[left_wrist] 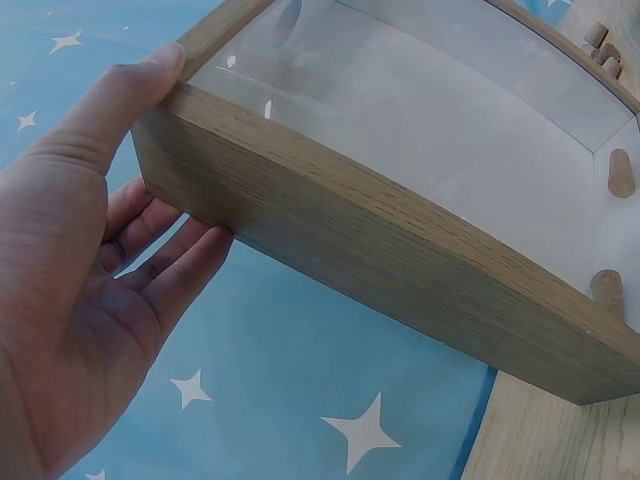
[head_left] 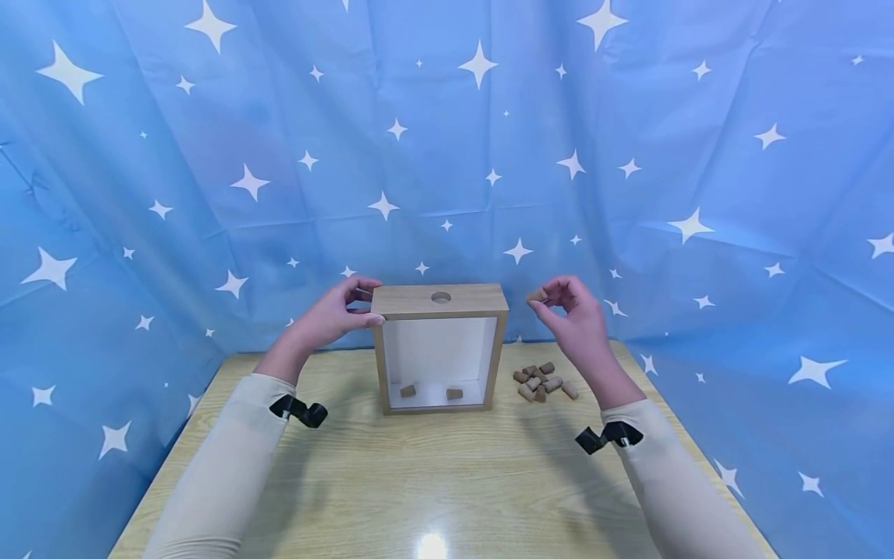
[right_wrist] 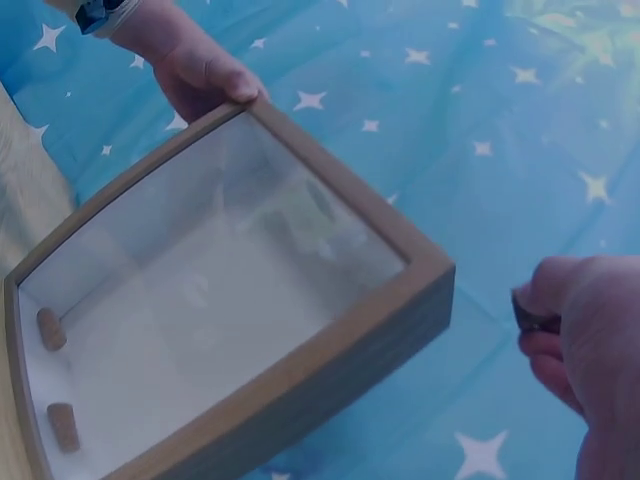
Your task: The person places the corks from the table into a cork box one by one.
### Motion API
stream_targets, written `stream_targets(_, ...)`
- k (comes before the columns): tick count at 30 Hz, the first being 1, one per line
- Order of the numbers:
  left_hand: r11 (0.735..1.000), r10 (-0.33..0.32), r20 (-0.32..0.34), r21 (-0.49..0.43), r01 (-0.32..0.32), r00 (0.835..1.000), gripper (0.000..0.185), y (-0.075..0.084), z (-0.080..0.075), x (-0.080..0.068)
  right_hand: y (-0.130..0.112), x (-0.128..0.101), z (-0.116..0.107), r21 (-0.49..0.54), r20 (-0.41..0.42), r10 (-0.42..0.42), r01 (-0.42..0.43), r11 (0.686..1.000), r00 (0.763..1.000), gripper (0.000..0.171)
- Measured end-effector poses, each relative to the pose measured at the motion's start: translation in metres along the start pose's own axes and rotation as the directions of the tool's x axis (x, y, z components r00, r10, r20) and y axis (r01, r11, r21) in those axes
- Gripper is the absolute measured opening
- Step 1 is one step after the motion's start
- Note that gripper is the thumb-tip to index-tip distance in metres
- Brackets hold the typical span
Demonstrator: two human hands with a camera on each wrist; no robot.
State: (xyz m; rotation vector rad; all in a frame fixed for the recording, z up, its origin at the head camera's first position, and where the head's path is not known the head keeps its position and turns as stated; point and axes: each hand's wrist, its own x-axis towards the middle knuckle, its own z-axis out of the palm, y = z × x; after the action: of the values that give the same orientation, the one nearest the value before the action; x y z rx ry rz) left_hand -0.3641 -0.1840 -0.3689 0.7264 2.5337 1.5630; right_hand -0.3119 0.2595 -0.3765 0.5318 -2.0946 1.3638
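The left hand [head_left: 342,308] curls round the upper left corner of an upright, square, wood-framed box [head_left: 436,349], white inside with a round top hole [head_left: 441,297]; two tapered brown corks [head_left: 455,394] lie within. Rightward, similar corks [head_left: 534,383] cluster on the pale wood-grain counter [head_left: 377,481]; the raised right hand [head_left: 576,314] pinches one cork [head_left: 537,295]. Blue, white-starred fabric [head_left: 447,155] hangs behind.

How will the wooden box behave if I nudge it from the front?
The wooden box is probably stiff, given its squared build. It could tip, standing upright on a shallow base, though the left hand grips a top corner. The two corks inside may roll, being rounded.
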Motion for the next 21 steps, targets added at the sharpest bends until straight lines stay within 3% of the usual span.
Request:
stream_targets(5, 1.0, 0.004, 0.004, -0.002, -0.004, 1.0, 0.075, -0.001, -0.001, 0.001, -0.01, 0.01, 0.008, 0.019, 0.023, -0.011, 0.011, 1.0, 1.0, 0.027)
stream_targets(13, 1.0, 0.006, 0.002, -0.011, -0.006, 1.0, 0.072, -0.003, -0.001, 0.002, -0.022, 0.024, 0.021, -0.031, 0.047, 0.004, -0.002, 1.0, 0.999, 0.025)
stream_targets(21, 1.0, 0.001, -0.002, -0.002, -0.001, 1.0, 0.072, -0.003, -0.001, 0.002, -0.037, 0.04, 0.041, -0.038, 0.149, -0.048, 0.054, 0.998, 0.988, 0.024)
